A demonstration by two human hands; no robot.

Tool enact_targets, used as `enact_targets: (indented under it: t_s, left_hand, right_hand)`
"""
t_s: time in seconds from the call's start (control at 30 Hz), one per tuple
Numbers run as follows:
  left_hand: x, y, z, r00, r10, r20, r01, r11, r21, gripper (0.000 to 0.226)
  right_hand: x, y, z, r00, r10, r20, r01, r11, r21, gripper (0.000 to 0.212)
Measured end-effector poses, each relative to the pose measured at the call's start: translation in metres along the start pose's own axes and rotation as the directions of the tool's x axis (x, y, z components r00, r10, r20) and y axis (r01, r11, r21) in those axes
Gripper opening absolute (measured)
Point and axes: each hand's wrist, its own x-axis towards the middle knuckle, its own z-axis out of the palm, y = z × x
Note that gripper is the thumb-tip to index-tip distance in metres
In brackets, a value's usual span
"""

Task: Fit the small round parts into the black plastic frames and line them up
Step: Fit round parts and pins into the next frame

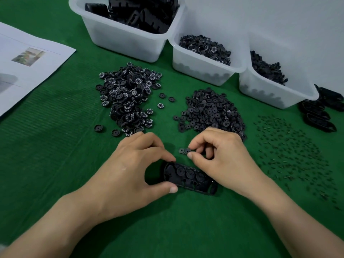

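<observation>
1. Seemingly mid-fitting, the left hand (134, 164) is pinching the black plastic frame (191, 178) at its nine o'clock end, thumb and forefinger curled round it.
2. The right hand (219, 155) is pinching a small round part (182, 151) at the frame's twelve o'clock.
3. The next move is calling for lowering it into a free seat (three look filled).
4. The frame is lying flat and glossy on the green mat (55, 164).

Open mat (55, 155) near and left, clutter ahead
Wheel pile (128, 97) and disc pile (212, 112) leave a narrow lane between them (stray wheels (160, 105) sit in it); scattered pins (294, 151) cover the right, white bins (126, 41) wall the back.
</observation>
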Motion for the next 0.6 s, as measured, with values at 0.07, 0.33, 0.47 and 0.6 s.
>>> enact_targets:
  t_s: [0.07, 0.33, 0.47, 0.6]
  left_hand:
    - [0.0002, 0.0001, 0.0002, 1.000, 0.001, -0.004, -0.001, 1.000, 0.001, 0.051]
    - [-0.0005, 0.0001, 0.0003, 1.000, 0.003, -0.006, -0.003, 1.000, 0.004, 0.050]
    - [-0.0002, 0.0001, 0.0004, 1.000, 0.006, -0.006, -0.006, 1.000, 0.007, 0.050]
    - [-0.0008, 0.0003, 0.0004, 1.000, 0.004, -0.006, -0.004, 1.000, 0.006, 0.050]
  right_hand:
    - [-0.0011, 0.0013, -0.0015, 1.000, 0.008, -0.023, -0.009, 0.999, -0.036, 0.010]
    - [-0.0051, 0.0061, -0.0058, 0.998, 0.056, -0.032, -0.057, 0.998, -0.010, 0.017]
    - [-0.0019, 0.0034, -0.0032, 0.999, 0.020, -0.025, -0.022, 0.998, -0.066, 0.016]
    - [-0.0011, 0.0016, -0.0015, 0.999, 0.010, -0.034, -0.012, 0.998, -0.068, 0.007]
